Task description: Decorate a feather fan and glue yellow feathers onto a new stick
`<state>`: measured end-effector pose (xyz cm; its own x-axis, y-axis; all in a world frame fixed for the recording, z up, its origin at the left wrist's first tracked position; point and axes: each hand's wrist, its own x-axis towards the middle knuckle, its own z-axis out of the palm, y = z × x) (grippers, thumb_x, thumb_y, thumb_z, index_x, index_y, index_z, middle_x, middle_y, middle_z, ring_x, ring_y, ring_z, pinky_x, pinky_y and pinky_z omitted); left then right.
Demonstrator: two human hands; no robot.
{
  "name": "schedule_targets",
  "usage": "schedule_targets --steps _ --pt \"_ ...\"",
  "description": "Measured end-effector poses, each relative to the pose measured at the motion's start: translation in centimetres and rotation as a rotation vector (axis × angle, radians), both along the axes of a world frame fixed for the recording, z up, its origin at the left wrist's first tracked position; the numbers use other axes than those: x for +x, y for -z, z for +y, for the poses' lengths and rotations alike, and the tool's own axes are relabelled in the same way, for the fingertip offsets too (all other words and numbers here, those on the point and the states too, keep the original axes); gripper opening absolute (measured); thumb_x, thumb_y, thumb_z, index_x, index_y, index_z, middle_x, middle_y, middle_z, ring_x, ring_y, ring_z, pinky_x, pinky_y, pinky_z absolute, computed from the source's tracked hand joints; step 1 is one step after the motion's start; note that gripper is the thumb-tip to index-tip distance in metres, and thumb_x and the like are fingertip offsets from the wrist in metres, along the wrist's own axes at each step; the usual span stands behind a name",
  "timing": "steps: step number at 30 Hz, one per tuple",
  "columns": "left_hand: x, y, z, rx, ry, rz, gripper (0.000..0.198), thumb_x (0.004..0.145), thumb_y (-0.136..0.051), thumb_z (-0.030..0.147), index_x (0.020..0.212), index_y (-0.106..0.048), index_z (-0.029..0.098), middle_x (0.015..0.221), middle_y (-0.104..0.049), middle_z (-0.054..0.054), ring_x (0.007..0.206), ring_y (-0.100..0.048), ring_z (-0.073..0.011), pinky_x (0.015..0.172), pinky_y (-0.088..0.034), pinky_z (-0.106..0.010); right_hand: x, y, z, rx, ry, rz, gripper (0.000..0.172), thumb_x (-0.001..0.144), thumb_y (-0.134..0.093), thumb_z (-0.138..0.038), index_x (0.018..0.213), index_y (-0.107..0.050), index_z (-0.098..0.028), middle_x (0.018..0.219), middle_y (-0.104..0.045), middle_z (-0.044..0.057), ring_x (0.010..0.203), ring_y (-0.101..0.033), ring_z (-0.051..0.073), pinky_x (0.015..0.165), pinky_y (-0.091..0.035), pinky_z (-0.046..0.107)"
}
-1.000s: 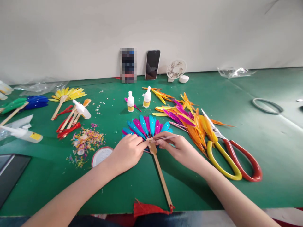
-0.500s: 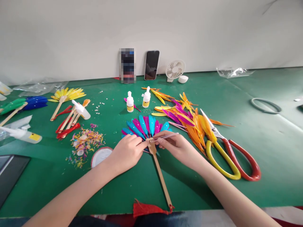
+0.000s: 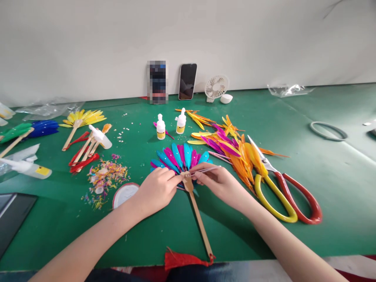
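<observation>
A feather fan (image 3: 188, 156) of blue and magenta feathers dotted with small white spots lies in front of me. Its wooden handle (image 3: 201, 221) points toward me and ends in a red tassel (image 3: 188, 259). My left hand (image 3: 160, 186) is closed at the left of the fan's wooden head, its fingertips pressed on it and covering some feathers. In my right hand (image 3: 216, 181) is a slim pair of tweezers (image 3: 209, 169), held slantwise with the tips at the wooden head, close to my left fingertips. Whatever sits between the tips is too small to make out.
Large scissors (image 3: 276, 188) and loose orange, yellow and magenta feathers (image 3: 235, 149) lie at right. Two small glue bottles (image 3: 160, 128) stand behind the fan. At left are a white lid (image 3: 125, 194), colourful scraps (image 3: 107, 176) and a yellow fan (image 3: 84, 116). Phones (image 3: 187, 82) lean on the wall.
The view has shifted very slightly. Both hands stay at the fan's wooden head, and the tweezers have moved barely, if at all.
</observation>
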<state>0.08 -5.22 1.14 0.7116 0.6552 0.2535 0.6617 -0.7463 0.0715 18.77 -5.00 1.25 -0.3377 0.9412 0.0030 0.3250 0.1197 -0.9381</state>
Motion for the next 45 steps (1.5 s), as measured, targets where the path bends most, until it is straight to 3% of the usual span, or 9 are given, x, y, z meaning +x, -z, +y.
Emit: schedule_targets --steps 9,21,39,45 --pt "0.06 -0.11 0.05 0.031 0.021 -0.021 0.025 0.079 -0.042 0.01 0.095 -0.061 0.015 0.064 -0.056 -0.003 0.062 -0.05 -0.0158 0.056 -0.04 -0.027 0.07 0.14 0.05 -0.019 -0.002 -0.005 0.019 0.079 -0.046 -0.03 0.08 -0.06 -0.017 0.078 -0.064 0.004 0.07 -0.059 0.015 0.062 -0.048 0.026" --pt "0.17 -0.48 0.23 -0.047 0.013 0.0 0.026 0.08 -0.042 0.011 0.098 -0.06 0.015 0.065 -0.057 -0.003 0.063 -0.051 -0.0153 0.058 -0.04 -0.027 -0.19 0.14 0.12 -0.004 0.006 -0.029 0.02 0.079 -0.044 -0.03 0.078 -0.059 -0.017 0.078 -0.063 0.005 0.071 -0.059 0.016 0.064 -0.047 0.027" --pt "-0.26 -0.08 0.25 -0.113 -0.018 -0.089 0.029 0.084 -0.036 0.015 0.104 -0.058 0.015 0.071 -0.06 -0.004 0.068 -0.052 -0.0153 0.062 -0.041 -0.029 0.22 -0.1 0.36 0.116 0.197 -0.023 0.021 0.077 -0.043 -0.03 0.072 -0.058 -0.016 0.065 -0.058 0.003 0.056 -0.053 0.013 0.051 -0.042 0.025" --pt "-0.28 -0.15 0.27 -0.056 0.011 -0.059 0.029 0.082 -0.038 0.013 0.102 -0.058 0.017 0.068 -0.058 -0.003 0.065 -0.05 -0.0148 0.059 -0.038 -0.027 0.28 -0.14 0.43 0.121 0.246 0.006 0.018 0.075 -0.044 -0.028 0.069 -0.057 -0.017 0.06 -0.057 0.002 0.052 -0.051 0.012 0.05 -0.042 0.025"
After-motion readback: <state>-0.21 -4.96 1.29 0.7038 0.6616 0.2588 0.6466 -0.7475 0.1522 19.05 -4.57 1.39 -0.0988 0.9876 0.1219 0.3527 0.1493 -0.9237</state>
